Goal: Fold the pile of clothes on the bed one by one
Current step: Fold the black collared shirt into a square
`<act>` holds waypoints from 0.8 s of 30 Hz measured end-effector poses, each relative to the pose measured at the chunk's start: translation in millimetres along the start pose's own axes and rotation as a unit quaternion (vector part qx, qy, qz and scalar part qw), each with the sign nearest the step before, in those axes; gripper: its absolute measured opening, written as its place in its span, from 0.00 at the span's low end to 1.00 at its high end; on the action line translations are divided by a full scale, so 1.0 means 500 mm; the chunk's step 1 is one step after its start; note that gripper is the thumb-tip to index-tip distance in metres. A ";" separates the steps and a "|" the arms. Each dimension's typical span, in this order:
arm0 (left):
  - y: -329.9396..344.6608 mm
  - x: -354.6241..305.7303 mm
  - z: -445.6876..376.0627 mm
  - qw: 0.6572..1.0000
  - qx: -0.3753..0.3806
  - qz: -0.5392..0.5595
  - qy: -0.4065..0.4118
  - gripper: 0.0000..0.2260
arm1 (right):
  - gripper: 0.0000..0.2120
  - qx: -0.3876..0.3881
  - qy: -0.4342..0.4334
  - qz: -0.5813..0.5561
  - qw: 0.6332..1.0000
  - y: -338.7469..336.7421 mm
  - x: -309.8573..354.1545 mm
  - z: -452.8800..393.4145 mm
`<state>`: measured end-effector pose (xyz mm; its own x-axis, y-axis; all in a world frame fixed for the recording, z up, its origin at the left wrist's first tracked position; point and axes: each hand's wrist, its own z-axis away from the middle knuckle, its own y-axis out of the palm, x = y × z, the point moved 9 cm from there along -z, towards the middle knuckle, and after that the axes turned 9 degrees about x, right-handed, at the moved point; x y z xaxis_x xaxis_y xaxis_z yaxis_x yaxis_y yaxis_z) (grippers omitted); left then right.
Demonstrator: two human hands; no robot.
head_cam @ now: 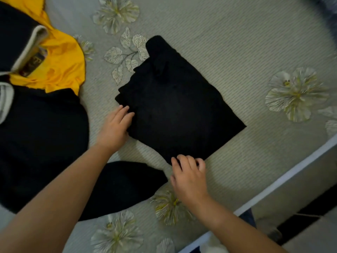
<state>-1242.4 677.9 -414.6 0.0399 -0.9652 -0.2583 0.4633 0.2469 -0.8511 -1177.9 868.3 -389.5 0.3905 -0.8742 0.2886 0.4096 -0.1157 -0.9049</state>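
Observation:
A black garment lies folded into a rough square in the middle of the bed, with a small flap sticking out at its far corner. My left hand touches its left edge with nearly straight fingers. At the garment's near corner my right hand has its fingers curled on the cloth edge. The pile of clothes lies at the left: dark garments, a yellow one and a dark piece with a pale band.
The bedspread is grey-green with a flower print. The bed's edge with a white border runs diagonally at the lower right, and floor shows beyond it. A dark sleeve or trouser leg of the pile stretches under my left forearm.

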 end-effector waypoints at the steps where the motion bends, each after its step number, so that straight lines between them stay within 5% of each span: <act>1: -0.008 -0.008 0.006 1.000 -0.017 -0.009 0.022 0.23 | 0.28 -0.009 0.010 0.004 1.000 -0.006 0.000 0.001; 7: -0.035 -0.125 0.039 0.973 -0.069 -0.042 0.216 0.26 | 0.44 0.036 0.067 0.072 0.994 0.006 0.011 -0.048; 11: 0.097 -0.108 -0.010 0.959 0.150 -0.154 0.184 0.41 | 0.44 0.083 0.092 0.099 0.987 0.038 -0.009 -0.074; 13: 0.125 -0.073 -0.031 0.950 0.190 -0.202 0.142 0.46 | 0.44 0.079 0.082 0.097 0.989 0.045 -0.022 -0.084; 16: 0.125 -0.074 -0.047 0.959 0.155 -0.181 0.155 0.47 | 0.40 0.066 0.069 0.114 0.989 0.046 -0.031 -0.089; 24: 0.024 -0.134 -0.032 0.973 -0.097 -0.097 0.188 0.28 | 0.30 -0.001 -0.025 0.114 0.993 -0.019 -0.053 -0.097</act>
<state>-1253.7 746.8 -415.1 -0.3750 -0.9046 -0.2028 0.2526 0.1108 -0.9612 -1232.1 870.0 -403.6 0.5137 -0.8531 0.0906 0.3039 0.0822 -0.9491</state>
